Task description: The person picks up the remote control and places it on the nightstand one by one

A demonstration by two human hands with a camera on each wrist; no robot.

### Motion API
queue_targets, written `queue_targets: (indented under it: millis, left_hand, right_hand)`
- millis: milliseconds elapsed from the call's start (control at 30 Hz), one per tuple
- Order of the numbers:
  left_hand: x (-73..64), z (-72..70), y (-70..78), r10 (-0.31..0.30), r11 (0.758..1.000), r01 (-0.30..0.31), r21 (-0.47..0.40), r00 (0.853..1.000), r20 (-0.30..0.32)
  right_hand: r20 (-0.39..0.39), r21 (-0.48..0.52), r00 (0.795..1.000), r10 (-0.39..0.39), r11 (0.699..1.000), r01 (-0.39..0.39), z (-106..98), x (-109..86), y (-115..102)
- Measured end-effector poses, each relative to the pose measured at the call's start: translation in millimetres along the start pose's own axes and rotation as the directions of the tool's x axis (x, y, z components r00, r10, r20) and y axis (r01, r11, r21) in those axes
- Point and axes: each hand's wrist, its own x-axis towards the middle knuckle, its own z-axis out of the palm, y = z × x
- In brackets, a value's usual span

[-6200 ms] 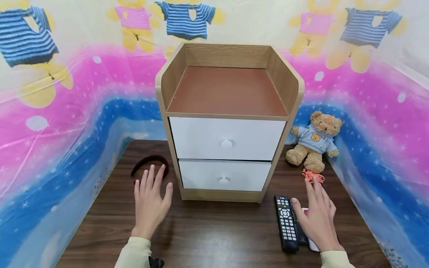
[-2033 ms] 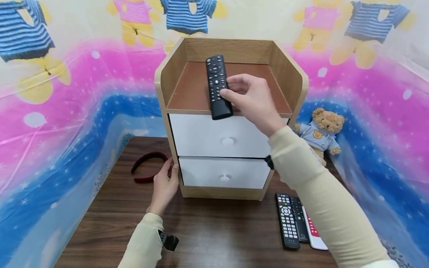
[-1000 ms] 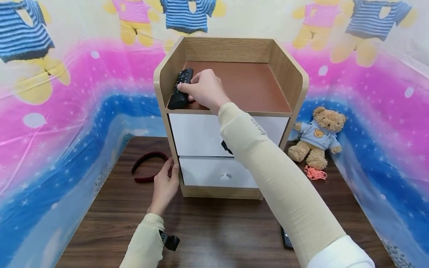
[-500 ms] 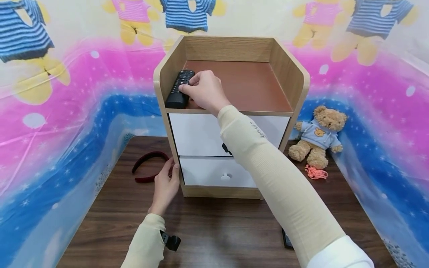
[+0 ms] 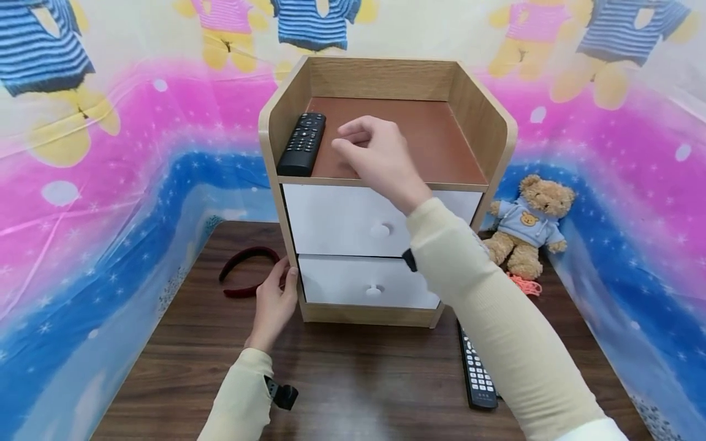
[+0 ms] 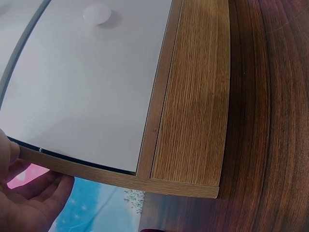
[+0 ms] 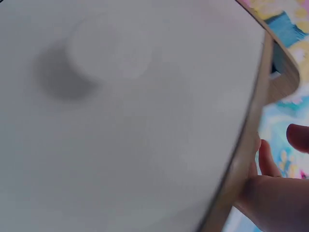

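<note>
A black remote control (image 5: 303,144) lies buttons up on the brown top shelf of the small wooden cabinet (image 5: 368,314), along its left wall. Just right of the remote, over the shelf, is my right hand (image 5: 382,158), its fingers loosely bent and nothing between them. In the right wrist view that hand (image 7: 277,195) shows past the cabinet's top front edge. My left hand (image 5: 273,309) grips the cabinet's left front edge low down. The left wrist view has its thumb at the front and the fingers (image 6: 53,191) on the outer side.
Both white drawers (image 5: 342,219) are closed. A dark red headband (image 5: 241,293) lies left of the cabinet. To the right sit a teddy bear (image 5: 529,222) and coral cord (image 5: 527,286). Another remote (image 5: 478,373) lies on the dark table (image 5: 353,380), partly behind my right forearm.
My right hand carried the remote from over the cabinet to the shelf's left side, laid it down, let go and drew back right. The left hand stays on the cabinet edge.
</note>
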Motion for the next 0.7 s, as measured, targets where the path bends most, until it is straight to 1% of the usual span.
queue_targets:
  millis: [67,133,200,300,467,567,700]
  left_hand:
    - [-0.3,0.5,-0.1,0.006,1.0,-0.006,-0.002,1.0,-0.002]
    - [-0.8,1.0,0.1,0.013,1.0,-0.013,0.001,1.0,-0.004]
    - [-1.3,1.4,0.7,0.017,1.0,-0.017,0.001,1.0,-0.007]
    - [-1.4,1.9,1.0,0.019,1.0,-0.019,-0.001,1.0,-0.012]
    - [0.0,1.3,0.6,0.013,1.0,-0.013,-0.01,1.0,-0.006]
    - [0.2,-0.1,0.1,0.004,1.0,-0.004,-0.005,1.0,0.006]
    - [-0.4,-2.5,-0.2,-0.001,1.0,0.001,-0.003,1.0,0.018]
  right_hand:
    - [-0.025,0.027,0.998,-0.057,0.998,0.057,-10.9,-13.4,6.0]
    - [-0.065,0.033,0.991,-0.119,0.992,0.122,-20.8,-27.7,13.9]
    - [-0.1,0.024,0.98,-0.17,0.985,0.173,-29.9,-43.3,23.8]
    - [-0.138,-0.02,0.967,-0.216,0.976,0.215,-42.4,-66.8,39.9]
    - [-0.189,-0.102,0.956,-0.226,0.972,0.21,-64.2,-101.5,72.5]
    - [-0.224,-0.157,0.951,-0.212,0.971,0.179,-76.3,-120.3,95.1]
    - [-0.278,-0.207,0.947,-0.161,0.973,0.104,-89.4,-144.6,127.8]
